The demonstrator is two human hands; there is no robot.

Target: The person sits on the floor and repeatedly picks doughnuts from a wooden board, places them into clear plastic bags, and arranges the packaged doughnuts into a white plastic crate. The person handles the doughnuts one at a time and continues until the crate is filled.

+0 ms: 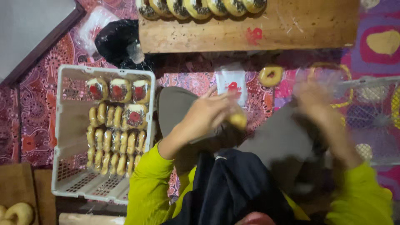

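Soft round yellow doughnut (238,120) is pinched by left hand (208,112); it should be gripped gently. Blurred right hand (312,100) cannot be judged.

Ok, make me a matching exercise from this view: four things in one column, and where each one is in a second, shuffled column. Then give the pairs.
Things:
1. white crate
2. wooden board
3. loose ring doughnut
4. left hand

Places:
A. lying alone on the patterned mat, just below the board
B. along the top edge, with a row of doughnuts on its far side
C. at the left, holding wrapped doughnuts in rows
D. in the middle, fingers around a small yellowish piece

Pairs: 1-C, 2-B, 3-A, 4-D
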